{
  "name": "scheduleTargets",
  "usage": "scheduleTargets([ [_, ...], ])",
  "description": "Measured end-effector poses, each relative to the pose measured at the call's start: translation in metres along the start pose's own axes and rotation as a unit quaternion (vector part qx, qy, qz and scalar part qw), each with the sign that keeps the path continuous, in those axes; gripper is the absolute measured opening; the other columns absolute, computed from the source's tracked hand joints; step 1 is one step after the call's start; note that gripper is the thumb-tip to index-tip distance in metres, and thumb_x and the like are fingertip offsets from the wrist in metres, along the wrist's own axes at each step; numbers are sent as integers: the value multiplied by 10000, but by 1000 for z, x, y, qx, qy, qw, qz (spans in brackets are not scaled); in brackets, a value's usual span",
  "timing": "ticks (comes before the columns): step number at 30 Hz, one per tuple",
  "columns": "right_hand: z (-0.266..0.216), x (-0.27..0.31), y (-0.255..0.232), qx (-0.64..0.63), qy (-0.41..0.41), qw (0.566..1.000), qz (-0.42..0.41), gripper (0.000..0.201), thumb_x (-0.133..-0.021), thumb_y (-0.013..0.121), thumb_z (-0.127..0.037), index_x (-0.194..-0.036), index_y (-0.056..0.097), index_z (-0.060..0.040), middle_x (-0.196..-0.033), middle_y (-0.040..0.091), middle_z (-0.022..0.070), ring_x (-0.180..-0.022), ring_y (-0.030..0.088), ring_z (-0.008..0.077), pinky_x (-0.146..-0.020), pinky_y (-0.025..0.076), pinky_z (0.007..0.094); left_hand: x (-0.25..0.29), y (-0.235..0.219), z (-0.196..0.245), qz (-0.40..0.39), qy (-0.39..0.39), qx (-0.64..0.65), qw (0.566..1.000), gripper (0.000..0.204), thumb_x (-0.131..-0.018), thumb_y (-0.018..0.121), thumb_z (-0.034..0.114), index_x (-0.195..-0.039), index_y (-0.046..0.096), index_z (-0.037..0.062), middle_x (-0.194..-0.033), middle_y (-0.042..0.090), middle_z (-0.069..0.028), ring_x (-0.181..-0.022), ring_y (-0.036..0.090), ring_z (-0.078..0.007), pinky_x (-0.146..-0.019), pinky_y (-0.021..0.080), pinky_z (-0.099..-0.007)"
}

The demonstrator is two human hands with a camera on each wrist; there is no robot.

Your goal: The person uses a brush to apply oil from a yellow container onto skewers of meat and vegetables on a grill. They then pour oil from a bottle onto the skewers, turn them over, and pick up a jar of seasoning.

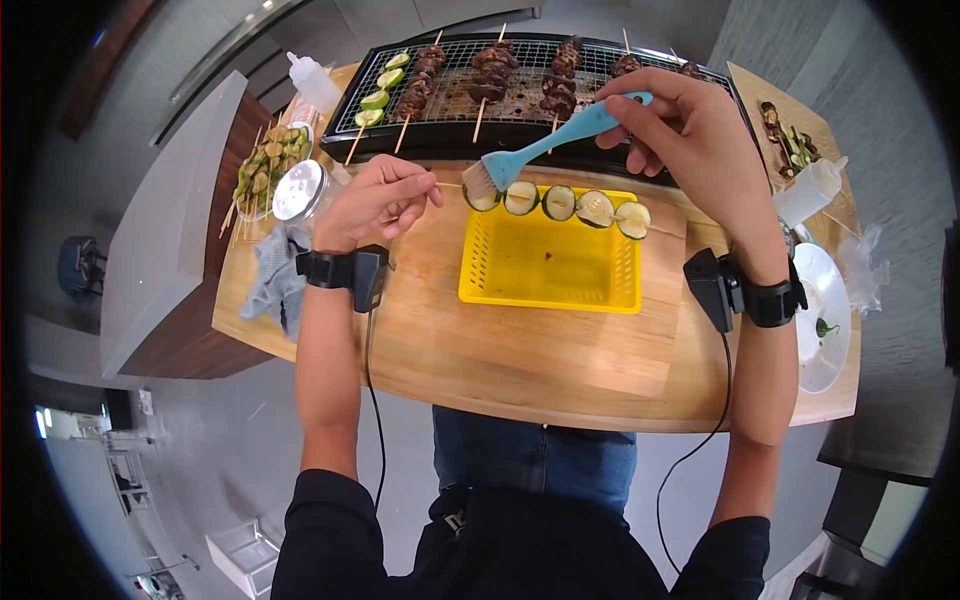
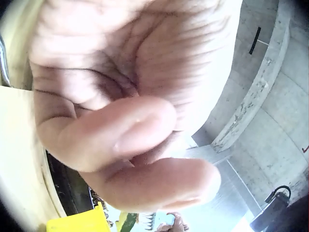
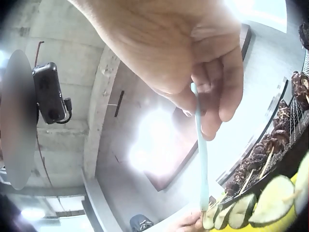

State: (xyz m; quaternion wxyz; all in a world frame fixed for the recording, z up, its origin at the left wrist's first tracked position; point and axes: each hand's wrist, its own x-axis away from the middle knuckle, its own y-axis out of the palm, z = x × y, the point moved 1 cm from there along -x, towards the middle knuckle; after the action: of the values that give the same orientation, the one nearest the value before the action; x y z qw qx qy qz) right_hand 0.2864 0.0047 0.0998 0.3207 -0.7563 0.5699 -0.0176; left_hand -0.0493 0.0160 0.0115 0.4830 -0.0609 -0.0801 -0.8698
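My left hand [image 1: 375, 200] pinches the left end of a skewer of zucchini slices [image 1: 559, 203]. Several thick slices with dark green rims hang in a row over the back part of a yellow plastic basket [image 1: 472, 296]. My right hand [image 1: 705, 140] grips a light blue basting brush [image 1: 565, 132] by its handle from above. The brush slants down to the left, and its bristles [image 1: 480, 181] lie on the leftmost slice. In the left wrist view curled fingers [image 2: 130, 130] fill the middle and hide the skewer's end. The right wrist view shows the brush handle [image 3: 202, 159] between thumb and fingers.
Behind the basket stands a black grill [image 1: 350, 143] with meat skewers [image 1: 495, 72] and a zucchini skewer [image 1: 375, 100]. At left are a glass jar [image 1: 300, 192], a grey cloth [image 1: 280, 275] and a plate of skewers [image 1: 268, 165]. A white plate [image 1: 822, 365] and squeeze bottle [image 1: 810, 192] stand at right.
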Motion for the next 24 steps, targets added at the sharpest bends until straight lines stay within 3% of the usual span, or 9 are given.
scheduleTargets([
  [5, 0, 0, -10, 32, 0, 999, 17, 212, -943, 613, -175, -1073, 673, -19, -746, 716, 58, -562, 603, 61, -513, 474, 195, 0, 5, 4, 20, 11, -13, 1000, 279, -979, 573, 178, -875, 636, -73, -558, 558, -39, -359, 434, -64, -335, 328, -178],
  [11, 3, -2, -2, -10, -12, 999, 38, 194, -947, 605, -177, -1055, 674, -32, -736, 712, 58, -547, 592, 60, -496, 458, 199, -5, 8, 3, 11, 34, -28, 999, 317, -996, 552, 223, -814, 604, -32, -516, 434, 22, -377, 361, -47, -358, 299, -202],
  [17, 5, -2, -8, 58, 3, 998, 21, 213, -976, 586, -214, -1085, 656, -45, -752, 681, 18, -552, 536, 24, -493, 418, 168, -7, 5, -3, 28, 1, 10, 1000, 395, -1008, 531, 313, -757, 583, 13, -493, 341, 51, -374, 337, -63, -375, 268, -223],
  [19, 9, -3, -15, 57, -16, 998, 25, 216, -954, 580, -201, -1014, 663, -11, -706, 693, 67, -542, 579, 78, -527, 466, 225, -7, 5, -3, 20, -22, 0, 1000, 426, -1012, 517, 344, -743, 571, 19, -493, 344, 49, -378, 319, -58, -373, 249, -222],
  [24, 8, -3, -22, 76, -18, 997, 20, 228, -951, 576, -205, -1001, 658, 2, -695, 683, 64, -541, 575, 86, -532, 471, 230, -6, 6, -4, 32, -41, -14, 999, 437, -1014, 511, 352, -744, 573, 15, -485, 349, 47, -363, 312, -55, -352, 218, -220],
])
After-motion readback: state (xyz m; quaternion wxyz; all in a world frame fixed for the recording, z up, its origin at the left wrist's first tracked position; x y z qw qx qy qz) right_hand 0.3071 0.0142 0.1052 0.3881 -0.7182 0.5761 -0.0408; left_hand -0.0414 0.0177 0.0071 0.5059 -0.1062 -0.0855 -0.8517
